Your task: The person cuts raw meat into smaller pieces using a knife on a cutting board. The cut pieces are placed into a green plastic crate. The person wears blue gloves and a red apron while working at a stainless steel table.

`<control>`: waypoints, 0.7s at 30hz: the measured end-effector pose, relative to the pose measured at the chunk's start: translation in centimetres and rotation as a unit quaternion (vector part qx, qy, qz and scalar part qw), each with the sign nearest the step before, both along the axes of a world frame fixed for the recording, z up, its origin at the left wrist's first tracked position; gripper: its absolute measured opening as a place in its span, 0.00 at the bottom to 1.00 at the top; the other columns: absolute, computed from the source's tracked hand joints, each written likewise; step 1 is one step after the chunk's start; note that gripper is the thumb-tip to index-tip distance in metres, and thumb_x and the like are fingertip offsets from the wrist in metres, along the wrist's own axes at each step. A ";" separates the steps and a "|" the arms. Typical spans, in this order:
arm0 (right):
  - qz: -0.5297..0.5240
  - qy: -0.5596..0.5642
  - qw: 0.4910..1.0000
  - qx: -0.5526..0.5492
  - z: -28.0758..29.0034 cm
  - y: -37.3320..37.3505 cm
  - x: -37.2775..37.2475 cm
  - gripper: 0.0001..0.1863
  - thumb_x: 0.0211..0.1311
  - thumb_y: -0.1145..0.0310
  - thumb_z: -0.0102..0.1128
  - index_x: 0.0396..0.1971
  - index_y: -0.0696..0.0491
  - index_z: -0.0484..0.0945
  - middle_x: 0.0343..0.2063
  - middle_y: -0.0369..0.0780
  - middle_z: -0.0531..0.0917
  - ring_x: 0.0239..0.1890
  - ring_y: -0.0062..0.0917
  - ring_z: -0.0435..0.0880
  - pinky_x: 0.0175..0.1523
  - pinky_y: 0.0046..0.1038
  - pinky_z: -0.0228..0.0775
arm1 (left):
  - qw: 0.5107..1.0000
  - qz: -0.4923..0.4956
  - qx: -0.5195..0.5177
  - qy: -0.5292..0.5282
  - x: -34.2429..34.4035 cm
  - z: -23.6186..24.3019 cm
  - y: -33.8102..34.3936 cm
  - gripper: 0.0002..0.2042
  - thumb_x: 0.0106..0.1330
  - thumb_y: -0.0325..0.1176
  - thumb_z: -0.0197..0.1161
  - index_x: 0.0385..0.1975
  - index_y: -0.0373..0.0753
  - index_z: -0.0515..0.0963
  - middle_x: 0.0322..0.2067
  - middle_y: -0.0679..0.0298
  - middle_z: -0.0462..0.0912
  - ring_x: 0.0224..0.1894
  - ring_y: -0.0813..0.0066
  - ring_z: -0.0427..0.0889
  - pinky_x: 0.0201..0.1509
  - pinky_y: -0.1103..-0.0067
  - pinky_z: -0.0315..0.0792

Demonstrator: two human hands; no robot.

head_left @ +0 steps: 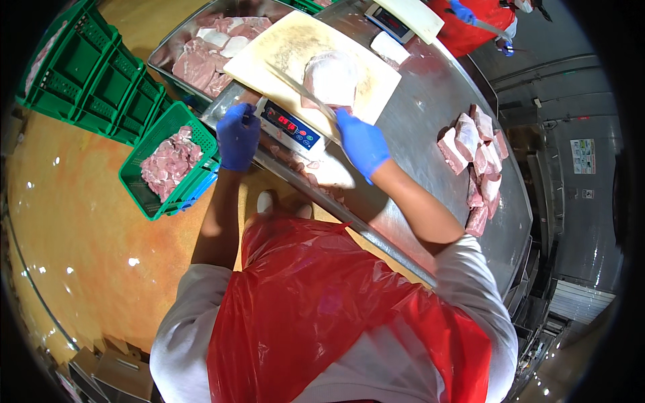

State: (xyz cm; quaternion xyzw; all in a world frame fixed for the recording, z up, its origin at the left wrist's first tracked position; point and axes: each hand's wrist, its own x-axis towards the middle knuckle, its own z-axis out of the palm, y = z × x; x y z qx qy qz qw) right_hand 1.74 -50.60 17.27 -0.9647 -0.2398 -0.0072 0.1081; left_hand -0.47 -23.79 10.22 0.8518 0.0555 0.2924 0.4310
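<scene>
My right hand point(363, 142), in a blue glove, is closed round the handle of a knife point(299, 87). The long blade points up and left over a cutting board point(279, 40), beside a pale slab of meat point(331, 77) with a fatty top. Under the board sits a scale point(290, 126) with a lit red display. Just left of the scale, my blue-gloved left hand point(238, 138) has its fingers curled in, and nothing shows in them. Small meat scraps point(295, 161) lie along the steel table's near edge.
A metal tub point(161, 57) of meat slices stands behind the board. Green crates point(87, 74) are stacked at left, near a green basket point(208, 138) of trimmings. Meat pieces point(480, 151) lie on the steel table point(430, 87). Across it, another person point(463, 30) holds a knife.
</scene>
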 end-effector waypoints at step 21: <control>-0.027 0.059 0.991 -0.115 4.6 -7.2 -4.4 0.07 0.68 0.67 0.53 0.39 0.54 0.72 0.31 0.53 0.83 0.33 0.54 0.83 0.35 0.49 0.75 | 0.992 -0.094 0.003 -0.081 1.0 -3.0 -11.0 0.08 0.54 0.28 0.68 0.33 0.41 0.77 0.34 0.60 0.80 0.37 0.55 0.80 0.40 0.66 0.76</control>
